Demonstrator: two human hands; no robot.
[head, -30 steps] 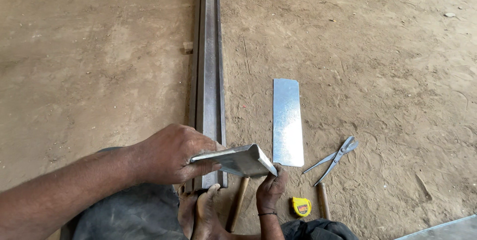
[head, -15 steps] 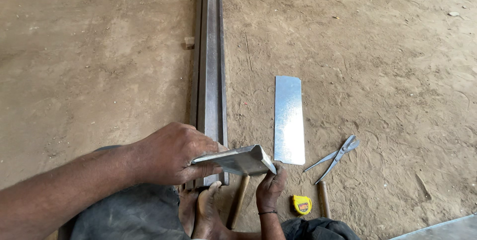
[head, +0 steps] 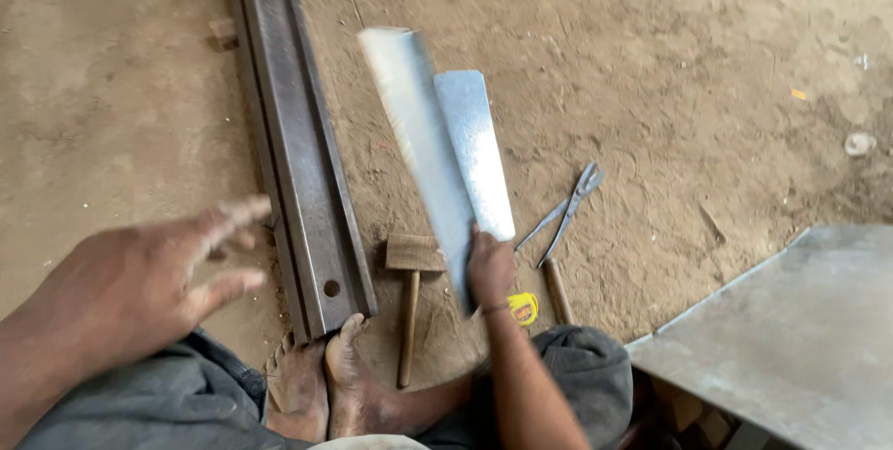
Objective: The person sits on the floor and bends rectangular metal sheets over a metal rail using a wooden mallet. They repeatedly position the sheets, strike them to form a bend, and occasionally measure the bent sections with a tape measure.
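My right hand [head: 490, 267] grips the near end of a long folded sheet-metal strip [head: 416, 138], which stretches away from me, blurred, partly over a flat sheet-metal strip [head: 478, 147] lying on the dirt floor. My left hand [head: 153, 282] hovers at the left with fingers spread and nothing in it, just left of a long steel rail [head: 293, 134]. My bare feet [head: 326, 385] rest against the rail's near end.
A wooden mallet [head: 412, 287] lies beside the rail. Metal snips [head: 567, 208], a second wooden handle [head: 558, 290] and a yellow tape measure [head: 524, 308] lie to the right. A large metal sheet [head: 791, 338] fills the lower right corner.
My left hand let go of the folded strip and pulled away to the left. My right hand swung the strip out lengthwise over the flat strip. The view shifted, showing the mallet and large sheet.
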